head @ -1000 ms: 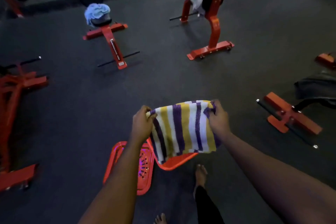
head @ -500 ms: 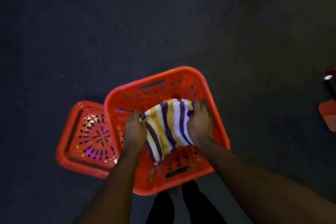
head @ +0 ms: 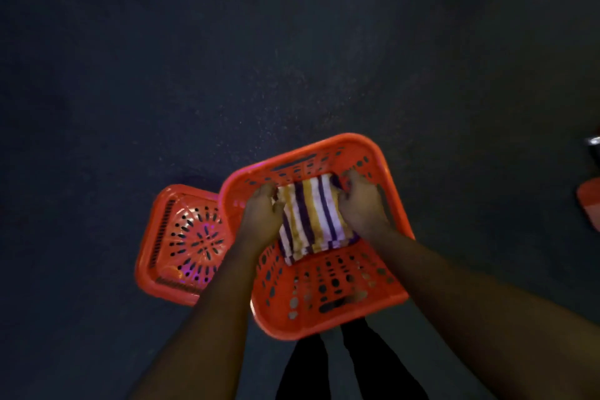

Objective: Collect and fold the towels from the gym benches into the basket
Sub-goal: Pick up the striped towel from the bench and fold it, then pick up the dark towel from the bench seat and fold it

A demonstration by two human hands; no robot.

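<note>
Head view, looking down: a person is lowering a folded striped towel [head: 313,217] (purple, yellow and white) into an orange perforated basket [head: 308,323] standing on the dark floor [head: 227,58]; the left hand [head: 261,214] is gripping the towel's left edge and the right hand [head: 362,204] is gripping its far right corner, the fingers of both curled round the cloth rather than lying flat on it; the towel is sitting well inside the rim, close to the far wall, though whether it is already resting on the basket's bottom cannot be told. A second orange perforated piece [head: 185,237] (lid or tray, not clear which) is lying on the floor, just beside the basket's left wall. The step in hand appears to be the placing of the folded towel; doing it well probably means keeping both edges under even tension so the layers are not slipping apart, setting the bundle down flat, and easing the fingers out sideways rather than upward, since a lifting withdrawal is likely to drag a fold open; squaring it against the far wall would be leaving room for further towels.
</note>
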